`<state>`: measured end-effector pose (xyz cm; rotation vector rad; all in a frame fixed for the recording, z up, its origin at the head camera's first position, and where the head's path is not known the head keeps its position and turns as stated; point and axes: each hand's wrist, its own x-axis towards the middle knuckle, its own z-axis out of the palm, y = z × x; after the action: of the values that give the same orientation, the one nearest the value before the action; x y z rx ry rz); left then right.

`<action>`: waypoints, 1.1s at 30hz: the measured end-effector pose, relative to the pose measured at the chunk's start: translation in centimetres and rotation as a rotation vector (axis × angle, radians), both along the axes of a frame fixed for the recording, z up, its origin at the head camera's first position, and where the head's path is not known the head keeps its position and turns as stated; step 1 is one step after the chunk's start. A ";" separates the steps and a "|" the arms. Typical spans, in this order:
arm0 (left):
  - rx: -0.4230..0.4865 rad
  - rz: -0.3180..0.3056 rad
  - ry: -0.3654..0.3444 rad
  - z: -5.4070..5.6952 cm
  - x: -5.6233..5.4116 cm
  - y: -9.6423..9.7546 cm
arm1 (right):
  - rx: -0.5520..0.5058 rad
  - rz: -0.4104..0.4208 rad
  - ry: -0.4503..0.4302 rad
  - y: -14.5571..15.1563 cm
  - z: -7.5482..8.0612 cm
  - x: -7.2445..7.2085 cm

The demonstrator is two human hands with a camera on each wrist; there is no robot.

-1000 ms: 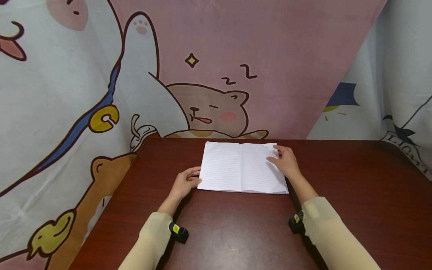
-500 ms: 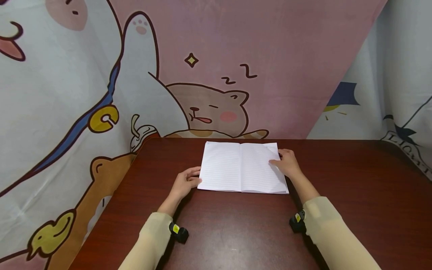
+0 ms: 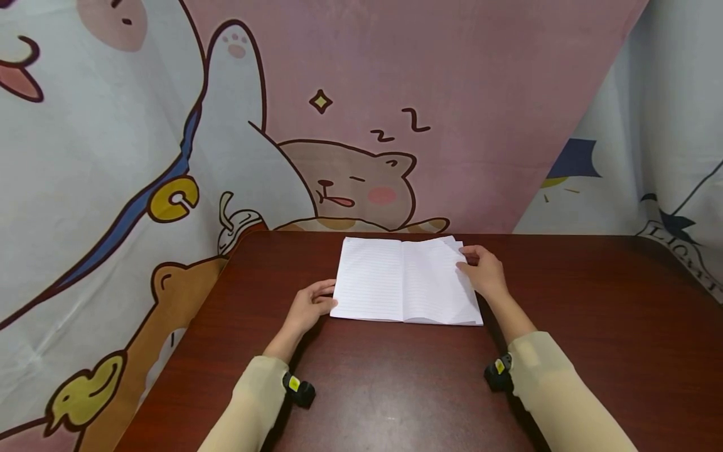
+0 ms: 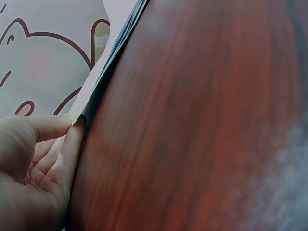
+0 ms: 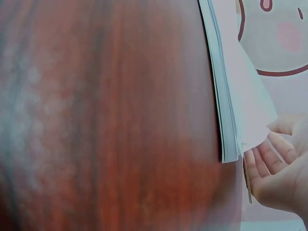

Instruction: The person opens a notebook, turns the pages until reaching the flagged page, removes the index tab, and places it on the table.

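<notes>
An open notebook [image 3: 369, 282] with white ruled pages lies on the dark wooden table. At its left edge, my left hand [image 3: 307, 307] pinches the pages and cover between thumb and fingers, which the left wrist view shows with the thumb [image 4: 55, 126] on top. My right hand [image 3: 487, 273] is at the right edge. Its thumb and forefinger pinch the edge of a lifted page [image 5: 250, 110], which bows up from the stack below. In the right wrist view the other fingers [image 5: 272, 159] lie under that page, beside the notebook's layered edge.
The reddish-brown table [image 3: 390, 389] reaches back to a cloth backdrop [image 3: 480, 94] printed with cartoon animals. The notebook lies close to the table's far edge. A small black camera is strapped to each wrist, below the cream sleeves [image 3: 553, 376].
My right hand first slid slightly toward me along the right edge, then moved a little outward. A right-hand page has lifted and curved up at its outer edge. The left hand has stayed still.
</notes>
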<state>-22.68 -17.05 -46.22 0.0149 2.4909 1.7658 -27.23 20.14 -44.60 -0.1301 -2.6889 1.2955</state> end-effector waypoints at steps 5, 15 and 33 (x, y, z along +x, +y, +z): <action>0.008 0.002 0.009 -0.5 -0.2 -0.1 | -0.003 -0.049 0.040 0.0 0.0 0.0; 0.010 0.006 0.008 -0.5 -0.2 0.0 | 0.027 -0.142 0.028 0.1 0.2 0.1; 0.015 0.010 0.001 -0.4 -0.3 0.0 | 0.082 -0.146 0.134 -0.1 0.2 0.1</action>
<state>-23.00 -17.05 -46.60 0.0043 2.4836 1.7886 -27.16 20.03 -44.45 -0.2177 -2.5621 1.1098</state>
